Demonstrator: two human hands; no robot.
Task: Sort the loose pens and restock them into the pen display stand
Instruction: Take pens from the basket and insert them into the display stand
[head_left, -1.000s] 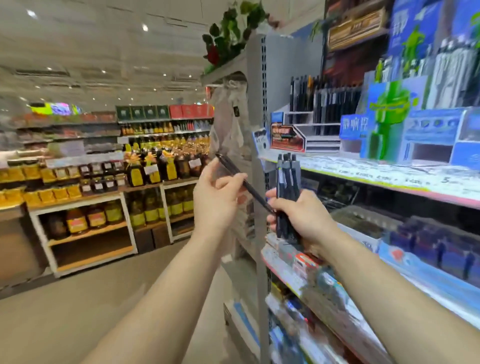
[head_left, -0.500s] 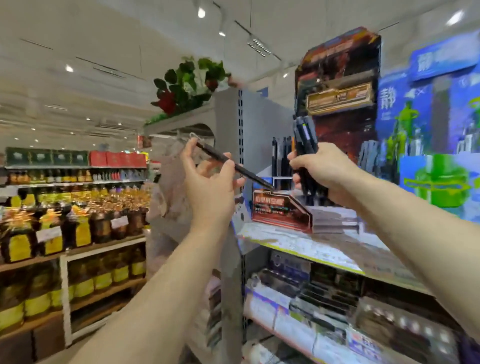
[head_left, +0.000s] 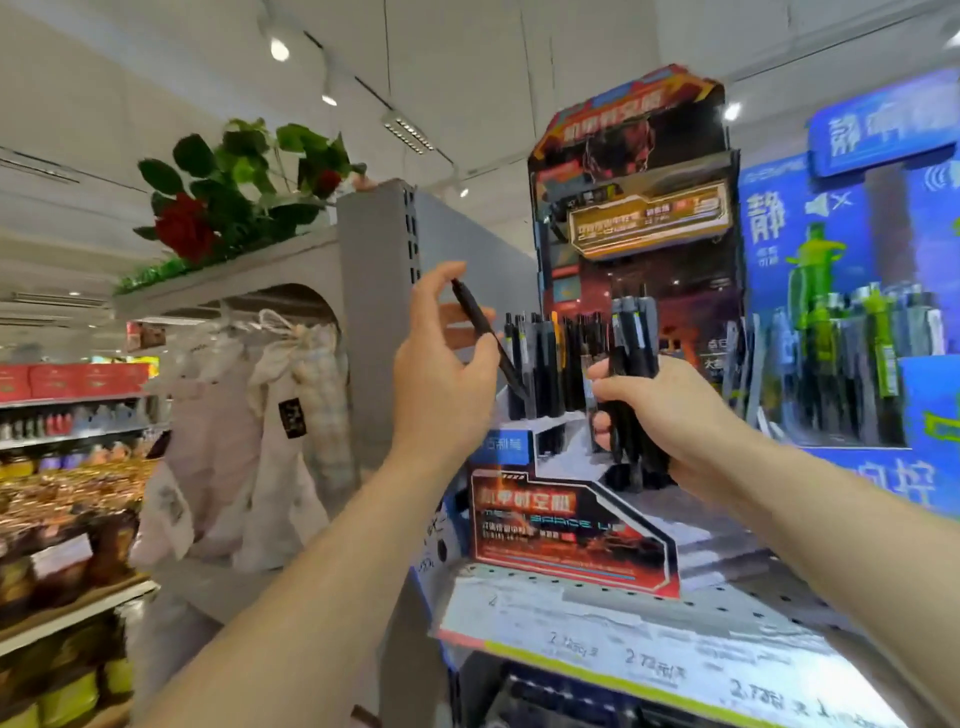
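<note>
My left hand pinches a single black pen, held slanted with its tip pointing down toward the stand's left rear slots. A bundle of black pens stands upright in the grip of my right hand, just in front of the stand. The pen display stand is red and black with a tall printed backboard and sits on the top shelf. Several black pens stand in its rear rows. The stand's stepped front tiers show bare.
A blue and green pen display stands to the right on the same shelf. A grey shelf upright rises left of the stand, with cloth bags hanging beside it. Artificial roses sit on top. Bottled goods fill shelves at far left.
Both hands have risen from the lower shelf level up to the stand. The single pen in my left hand now tilts steeper, its tip close to the rear slots.
</note>
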